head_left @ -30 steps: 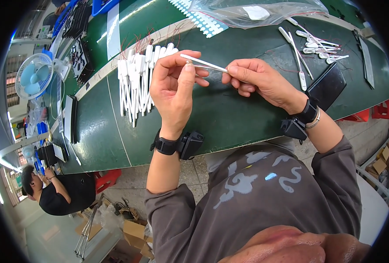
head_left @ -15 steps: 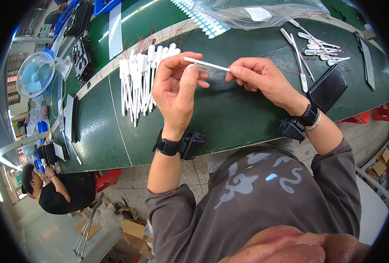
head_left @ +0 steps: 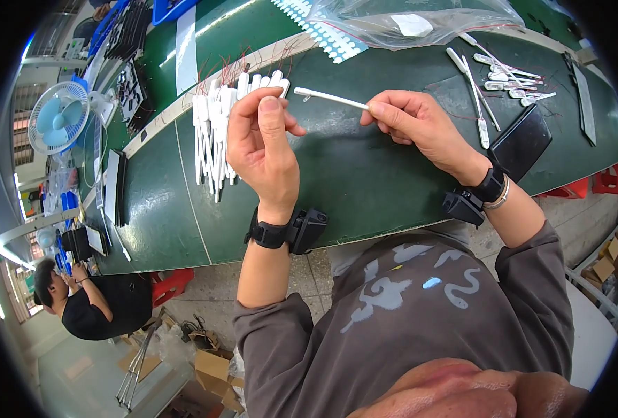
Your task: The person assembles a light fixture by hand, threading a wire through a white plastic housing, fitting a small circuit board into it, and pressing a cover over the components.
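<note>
Above the near edge of the green worktop (head_left: 365, 188), the right hand (head_left: 420, 125) pinches one end of a thin white strip (head_left: 330, 99), fingers closed on it. The left hand (head_left: 260, 143) is raised beside the strip's free end, fingers half curled, holding nothing visible. Behind it lies a row of white strips (head_left: 215, 132); farther right, a black case (head_left: 521, 141) and loose strips (head_left: 504, 73); beyond, a clear plastic bag (head_left: 406, 21). A small fan (head_left: 58, 115) stands far left.
</note>
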A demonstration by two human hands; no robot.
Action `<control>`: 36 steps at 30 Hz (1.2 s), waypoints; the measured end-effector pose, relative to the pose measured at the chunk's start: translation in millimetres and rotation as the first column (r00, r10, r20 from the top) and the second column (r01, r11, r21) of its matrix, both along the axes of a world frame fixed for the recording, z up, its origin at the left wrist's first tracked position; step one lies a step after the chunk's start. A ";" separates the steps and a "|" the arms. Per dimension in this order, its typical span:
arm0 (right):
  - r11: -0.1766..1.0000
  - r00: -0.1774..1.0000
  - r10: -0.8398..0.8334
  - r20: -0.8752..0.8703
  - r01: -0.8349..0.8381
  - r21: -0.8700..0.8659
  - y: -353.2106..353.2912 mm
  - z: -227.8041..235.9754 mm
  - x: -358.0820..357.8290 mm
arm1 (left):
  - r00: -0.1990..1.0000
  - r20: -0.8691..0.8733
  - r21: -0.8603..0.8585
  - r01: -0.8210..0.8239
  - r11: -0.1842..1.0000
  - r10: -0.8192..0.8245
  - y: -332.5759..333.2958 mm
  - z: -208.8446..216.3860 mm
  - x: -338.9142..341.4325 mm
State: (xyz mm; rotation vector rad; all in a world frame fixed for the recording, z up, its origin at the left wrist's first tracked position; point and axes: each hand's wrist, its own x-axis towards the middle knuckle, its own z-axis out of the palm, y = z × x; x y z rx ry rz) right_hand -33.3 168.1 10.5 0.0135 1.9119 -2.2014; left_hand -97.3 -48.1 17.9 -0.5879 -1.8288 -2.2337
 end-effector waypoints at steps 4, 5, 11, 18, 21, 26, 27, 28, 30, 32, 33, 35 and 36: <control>1.000 1.000 -0.028 -0.005 0.028 -0.011 0.2 -1.8 -0.3 | 0.997 -0.068 -0.169 -0.035 0.985 0.024 -0.8 -1.5 0.9; 1.000 1.000 -0.027 -0.004 0.027 -0.015 0.2 -1.3 -0.3 | 0.997 -0.067 -0.169 -0.036 0.985 0.025 -0.1 -2.1 0.6; 0.998 1.000 0.001 0.016 0.000 -0.057 -0.4 0.6 -0.1 | 0.972 -0.209 -0.292 -0.166 0.942 0.107 4.3 -5.3 -6.2; 0.984 0.996 0.043 0.080 -0.029 -0.174 -0.9 2.5 0.3 | 0.939 -0.322 -0.357 -0.239 0.903 0.121 3.2 -5.1 -8.2; 0.981 0.995 0.050 0.088 -0.032 -0.192 -1.1 1.3 0.4 | 0.930 -0.348 -0.377 -0.257 0.890 0.121 3.6 -2.3 -7.8; 0.987 0.997 0.035 0.073 -0.023 -0.161 -2.3 -0.2 0.2 | 0.938 -0.334 -0.419 -0.235 0.877 0.091 2.2 -2.3 -6.1; 0.990 0.998 0.027 0.064 -0.017 -0.143 -2.5 -0.3 0.3 | 0.968 -0.237 -0.388 -0.171 0.906 0.081 1.7 -4.4 -5.6; 0.990 0.998 0.028 0.064 -0.018 -0.143 -2.6 -1.1 0.2 | 0.988 -0.140 -0.350 -0.111 0.930 0.065 1.6 -4.9 -5.0; 0.998 0.999 0.027 -0.016 -0.028 -0.056 -2.6 -4.1 -0.4 | 0.999 0.028 -0.251 -0.010 0.968 0.017 2.4 -0.8 -3.4; 0.999 0.998 0.031 -0.056 -0.031 -0.012 -1.8 -4.3 -0.3 | 0.933 0.335 -0.003 0.142 0.990 -0.133 3.7 4.5 -1.5; 0.999 0.998 0.038 -0.051 -0.038 -0.006 -1.1 -3.2 -0.4 | 0.933 0.335 -0.002 0.142 0.990 -0.133 4.1 5.1 -0.9; 0.999 0.998 0.052 -0.041 -0.052 0.006 -0.3 -1.8 -0.3 | 0.963 0.244 -0.056 0.133 0.989 -0.116 5.2 5.6 0.8; 0.999 0.998 0.053 -0.041 -0.053 0.005 -0.7 -2.3 -0.3 | 0.974 0.198 -0.083 0.126 0.989 -0.108 5.3 5.5 1.2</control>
